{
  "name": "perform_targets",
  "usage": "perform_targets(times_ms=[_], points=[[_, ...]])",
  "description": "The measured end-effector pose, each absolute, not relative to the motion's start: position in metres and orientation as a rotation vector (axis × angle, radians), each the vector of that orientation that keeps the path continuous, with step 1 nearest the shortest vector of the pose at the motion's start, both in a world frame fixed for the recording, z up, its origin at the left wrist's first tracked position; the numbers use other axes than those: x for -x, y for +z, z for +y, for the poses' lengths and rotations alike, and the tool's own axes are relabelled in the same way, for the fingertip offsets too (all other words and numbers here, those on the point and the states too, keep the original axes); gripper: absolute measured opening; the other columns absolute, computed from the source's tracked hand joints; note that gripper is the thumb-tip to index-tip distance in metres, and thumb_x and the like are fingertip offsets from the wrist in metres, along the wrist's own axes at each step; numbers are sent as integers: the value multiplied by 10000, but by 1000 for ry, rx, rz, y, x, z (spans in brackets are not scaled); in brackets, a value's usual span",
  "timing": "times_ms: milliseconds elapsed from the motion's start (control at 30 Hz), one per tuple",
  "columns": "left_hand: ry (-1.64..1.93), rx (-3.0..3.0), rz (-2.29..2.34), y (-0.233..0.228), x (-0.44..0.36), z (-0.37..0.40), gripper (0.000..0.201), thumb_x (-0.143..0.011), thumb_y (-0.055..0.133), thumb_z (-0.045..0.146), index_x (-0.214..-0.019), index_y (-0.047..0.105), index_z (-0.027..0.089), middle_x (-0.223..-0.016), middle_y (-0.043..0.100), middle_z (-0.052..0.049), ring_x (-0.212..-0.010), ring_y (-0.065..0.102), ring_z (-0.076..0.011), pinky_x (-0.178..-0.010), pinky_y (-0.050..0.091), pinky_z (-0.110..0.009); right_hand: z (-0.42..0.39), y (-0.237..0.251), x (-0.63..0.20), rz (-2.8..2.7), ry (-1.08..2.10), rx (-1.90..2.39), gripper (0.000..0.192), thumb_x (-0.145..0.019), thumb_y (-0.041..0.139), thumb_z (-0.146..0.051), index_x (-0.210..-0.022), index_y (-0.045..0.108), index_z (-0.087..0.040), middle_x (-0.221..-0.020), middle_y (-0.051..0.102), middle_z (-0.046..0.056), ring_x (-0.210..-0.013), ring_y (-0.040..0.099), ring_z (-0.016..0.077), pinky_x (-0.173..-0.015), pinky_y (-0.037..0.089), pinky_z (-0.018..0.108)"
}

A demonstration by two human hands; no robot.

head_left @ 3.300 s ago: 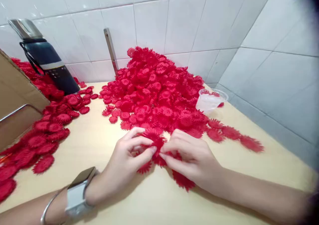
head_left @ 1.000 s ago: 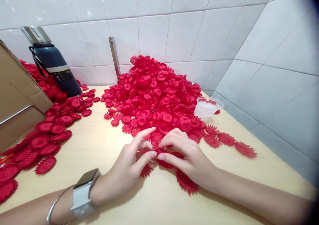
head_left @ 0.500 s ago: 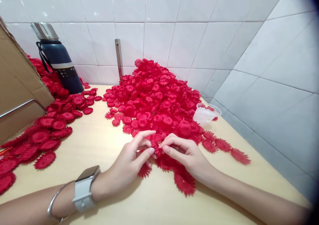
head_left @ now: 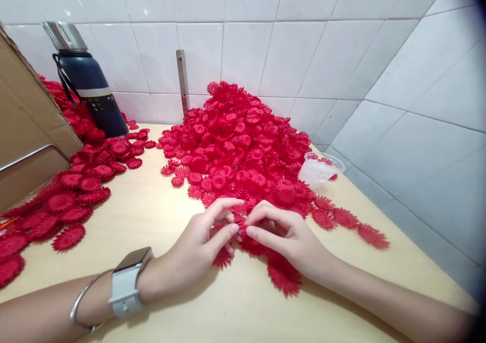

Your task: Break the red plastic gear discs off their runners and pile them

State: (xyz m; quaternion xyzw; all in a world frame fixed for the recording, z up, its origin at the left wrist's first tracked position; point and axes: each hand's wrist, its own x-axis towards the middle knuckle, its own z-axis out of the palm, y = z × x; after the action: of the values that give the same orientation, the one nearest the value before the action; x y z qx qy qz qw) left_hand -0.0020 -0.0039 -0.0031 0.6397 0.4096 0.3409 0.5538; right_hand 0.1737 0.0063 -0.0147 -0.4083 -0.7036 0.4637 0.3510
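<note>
Red flower pieces are pinched between both hands at the near foot of the big red heap, low over the pale tabletop. The left hand comes in from the left, the right hand from the right, fingertips meeting; each closes narrowly on the small pieces, and neither is clearly nearer. More flat pieces lie under the right palm. Bare table opens toward the near edge; a clear cup and tiled wall crowd the right side.
</note>
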Motion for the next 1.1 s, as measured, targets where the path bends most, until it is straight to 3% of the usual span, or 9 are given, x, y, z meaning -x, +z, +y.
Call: perform_targets(times_ms=[133, 267, 433, 600, 800, 1100], points=[[773, -1550, 977, -2, 3, -4, 313, -847, 412, 263, -1160, 425, 251, -822, 541, -6, -716, 545, -140, -647, 452, -274, 5, -14, -175, -1814, 1215, 1060, 97, -803, 524, -227, -743, 593, -194, -748, 548, 3, -731, 531, 143, -666, 425, 268], [766, -1583, 988, -2, 1, -7, 305, -838, 434, 270, -1142, 432, 258, -931, 536, -26, -885, 525, -165, -786, 421, -305, 5, -13, -175, -1830, 1217, 1028, 109, -803, 519, -200, -726, 596, -194, -735, 559, 3, -729, 519, 147, -667, 413, 275], [723, -1468, 943, -3, 0, -8, 346, -821, 449, 222, -1154, 373, 278, -879, 511, -7, -676, 514, -122, -578, 440, -246, 5, -12, -174, -1867, 1165, 1010, 127, -797, 515, -174, -686, 575, -188, -724, 553, 5, -737, 506, 150, -663, 406, 272], [891, -1400, 993, -6, 3, -2, 205, -819, 431, 151, -1009, 440, 227, -783, 492, 13, -672, 463, -107, -622, 403, -226, 5, -14, -175, -1732, 1092, 1116, 138, -814, 480, -178, -679, 507, -185, -682, 482, -13, -651, 474, 124, -590, 393, 244], [764, -1334, 957, -4, 0, -4, 340, -746, 583, 276, -1036, 409, 250, -836, 486, 14, -675, 489, -108, -589, 398, -231, 5, -14, -174, -1901, 1098, 1021, 128, -821, 495, -215, -725, 574, -186, -727, 549, 12, -716, 504, 143, -650, 400, 265], [778, -1428, 987, -4, 2, -5, 210, -812, 465, 194, -1012, 442, 255, -758, 471, 29, -643, 452, -100, -566, 397, -209, 6, -16, -173, -1757, 1068, 1136, 137, -822, 456, -204, -690, 486, -190, -676, 482, -14, -636, 458, 123, -579, 379, 231]])
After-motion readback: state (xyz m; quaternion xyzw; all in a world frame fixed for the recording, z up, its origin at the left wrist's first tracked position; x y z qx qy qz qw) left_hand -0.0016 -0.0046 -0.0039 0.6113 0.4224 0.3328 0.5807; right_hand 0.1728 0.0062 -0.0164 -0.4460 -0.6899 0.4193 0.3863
